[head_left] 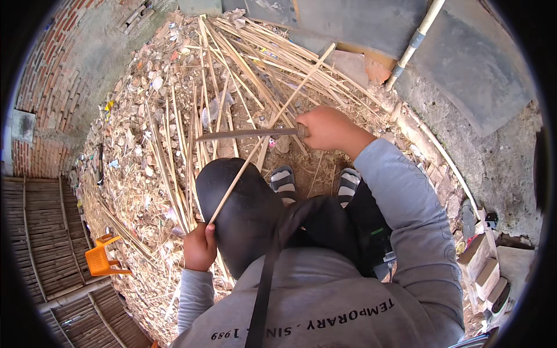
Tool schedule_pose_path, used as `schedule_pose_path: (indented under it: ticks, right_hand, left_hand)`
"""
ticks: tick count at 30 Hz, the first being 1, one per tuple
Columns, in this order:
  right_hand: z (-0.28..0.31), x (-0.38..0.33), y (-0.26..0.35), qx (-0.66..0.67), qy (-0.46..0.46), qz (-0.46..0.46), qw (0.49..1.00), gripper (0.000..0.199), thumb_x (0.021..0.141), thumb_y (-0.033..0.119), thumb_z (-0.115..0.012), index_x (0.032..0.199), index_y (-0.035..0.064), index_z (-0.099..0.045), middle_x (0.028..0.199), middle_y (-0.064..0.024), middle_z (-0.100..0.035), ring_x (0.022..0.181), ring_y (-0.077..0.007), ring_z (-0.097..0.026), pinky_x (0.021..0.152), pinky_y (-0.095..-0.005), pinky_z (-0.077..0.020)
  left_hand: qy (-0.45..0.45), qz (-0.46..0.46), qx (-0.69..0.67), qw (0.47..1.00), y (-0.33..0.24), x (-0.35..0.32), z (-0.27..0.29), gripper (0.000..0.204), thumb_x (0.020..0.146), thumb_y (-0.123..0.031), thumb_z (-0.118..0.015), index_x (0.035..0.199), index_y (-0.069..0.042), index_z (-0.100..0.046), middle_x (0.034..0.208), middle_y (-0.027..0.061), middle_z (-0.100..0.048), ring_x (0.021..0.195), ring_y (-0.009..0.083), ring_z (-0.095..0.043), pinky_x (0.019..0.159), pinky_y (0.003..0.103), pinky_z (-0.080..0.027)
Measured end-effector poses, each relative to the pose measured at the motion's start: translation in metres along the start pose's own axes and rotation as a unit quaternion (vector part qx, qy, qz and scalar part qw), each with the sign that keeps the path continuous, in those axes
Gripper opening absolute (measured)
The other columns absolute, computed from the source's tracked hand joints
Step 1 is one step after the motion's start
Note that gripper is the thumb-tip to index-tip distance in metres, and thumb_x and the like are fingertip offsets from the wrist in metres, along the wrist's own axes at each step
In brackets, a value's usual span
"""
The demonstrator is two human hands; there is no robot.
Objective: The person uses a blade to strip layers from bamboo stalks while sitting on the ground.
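My left hand (199, 248) is closed around the lower end of a long, pale bamboo strip (303, 85). The strip slants up and away to the right, passing over my black-clad left knee (229, 197). In my right hand (329, 131) is the short handle of a machete (246, 134), its dark, long blade pointing left. Blade and strip cross just left of the right hand; whether they touch, I cannot tell.
Loose bamboo strips (249, 69) lie spread on the littered ground ahead, with more at the left (165, 156). An orange plastic chair (101, 258) stands far left. Brick wall (52, 75) rises at left, a pale pole (415, 43) and grey panels (481, 69) at right.
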State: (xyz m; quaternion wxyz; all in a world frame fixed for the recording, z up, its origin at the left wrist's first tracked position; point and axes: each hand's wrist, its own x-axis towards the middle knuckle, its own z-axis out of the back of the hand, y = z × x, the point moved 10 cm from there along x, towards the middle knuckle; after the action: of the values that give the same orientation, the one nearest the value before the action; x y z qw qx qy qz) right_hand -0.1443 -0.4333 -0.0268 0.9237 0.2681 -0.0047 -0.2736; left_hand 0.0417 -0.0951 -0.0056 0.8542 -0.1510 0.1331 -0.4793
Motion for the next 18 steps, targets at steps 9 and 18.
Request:
schedule_pose_path:
  ticks: [9,18]
  right_hand:
    - [0.014,0.001,-0.069,0.093,-0.071,-0.112,0.987,0.029,0.074,0.02,-0.074,0.097,0.0042,-0.07,0.089,-0.0186,-0.071,0.086,-0.0387,-0.068,0.078,-0.046,-0.0536]
    - [0.005,0.007,-0.079,0.107,-0.061,-0.099,0.987,0.026,0.075,0.019,-0.069,0.097,0.0058,-0.07,0.091,-0.0188,-0.071,0.086,-0.0385,-0.068,0.077,-0.0473,-0.0528]
  left_hand:
    - [0.01,-0.016,0.012,1.0,-0.007,0.007,0.005,0.05,0.107,-0.039,-0.046,0.074,-0.003,-0.052,0.06,0.0212,-0.056,0.056,0.0445,-0.057,0.051,0.051,-0.041]
    - [0.019,-0.015,-0.008,1.0,-0.006,0.014,0.003,0.051,0.107,-0.038,-0.046,0.072,-0.001,-0.05,0.059,0.0221,-0.053,0.057,0.0454,-0.055,0.052,0.051,-0.04]
